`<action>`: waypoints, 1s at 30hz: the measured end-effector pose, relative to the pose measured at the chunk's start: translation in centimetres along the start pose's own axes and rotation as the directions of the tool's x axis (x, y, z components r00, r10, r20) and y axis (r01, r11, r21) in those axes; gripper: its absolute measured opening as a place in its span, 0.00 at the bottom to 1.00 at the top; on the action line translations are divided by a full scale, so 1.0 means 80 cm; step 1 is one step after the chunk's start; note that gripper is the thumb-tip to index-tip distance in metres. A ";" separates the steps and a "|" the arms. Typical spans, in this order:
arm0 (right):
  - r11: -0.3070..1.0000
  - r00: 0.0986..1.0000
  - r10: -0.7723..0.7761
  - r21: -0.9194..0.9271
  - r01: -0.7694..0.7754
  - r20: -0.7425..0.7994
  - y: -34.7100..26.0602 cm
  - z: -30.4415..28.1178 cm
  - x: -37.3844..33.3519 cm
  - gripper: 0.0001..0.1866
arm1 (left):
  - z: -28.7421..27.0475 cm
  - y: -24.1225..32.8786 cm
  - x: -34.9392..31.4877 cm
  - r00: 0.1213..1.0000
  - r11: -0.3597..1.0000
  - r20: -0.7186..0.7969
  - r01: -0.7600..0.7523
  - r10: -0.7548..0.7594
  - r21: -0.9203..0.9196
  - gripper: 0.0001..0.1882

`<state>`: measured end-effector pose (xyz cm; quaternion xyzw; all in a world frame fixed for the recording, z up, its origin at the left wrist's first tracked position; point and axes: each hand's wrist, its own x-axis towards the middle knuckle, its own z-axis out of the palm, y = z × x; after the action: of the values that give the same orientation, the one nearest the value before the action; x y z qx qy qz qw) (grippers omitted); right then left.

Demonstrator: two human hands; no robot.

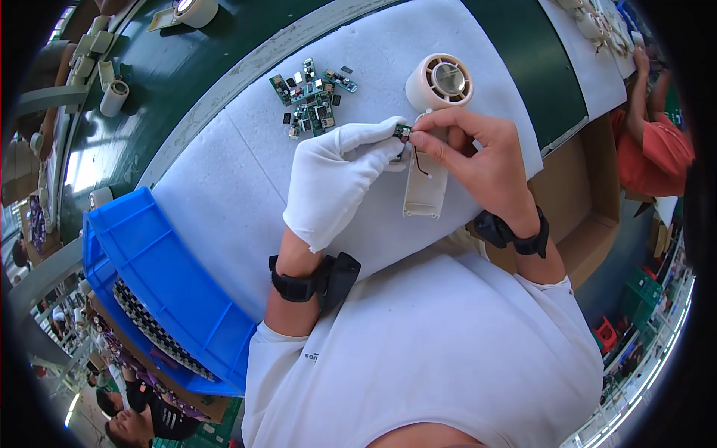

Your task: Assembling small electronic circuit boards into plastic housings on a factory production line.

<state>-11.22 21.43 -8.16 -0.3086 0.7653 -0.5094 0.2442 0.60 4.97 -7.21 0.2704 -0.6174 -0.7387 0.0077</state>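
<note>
My left hand [328, 175], in a white glove, is closed on a small green circuit board [402, 134] between thumb and fingers. My bare right hand [478, 153] pinches at the board's right end; what lies between its fingertips is too small to make out. Below the fingers is a cream plastic casing [424, 196], long and hollow, its open side up. A thin dark wire [423, 166] with a small white plug lies over it. Just beyond my hands stands a round cream fan head [441, 82] with a ring of slots and a shiny centre.
Several loose circuit boards [310, 97] lie piled on the white foam sheet [239, 172]. A blue crate [175, 276] holding rows of parts stands at my left, a cardboard box [582, 187] at my right. The green bench [216, 56] carries more fan parts; a person in red [657, 149] sits at right.
</note>
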 end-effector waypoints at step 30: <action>0.920 0.922 -0.324 -0.300 0.254 -0.213 -0.021 0.011 -0.012 0.12 | 0.005 0.000 -0.003 0.999 0.997 -0.017 -0.028 0.027 -0.067 0.14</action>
<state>-9.58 21.07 -6.83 -0.3799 0.7974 -0.4683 0.0204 0.59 5.41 -7.06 0.2672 -0.5957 -0.7568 0.0319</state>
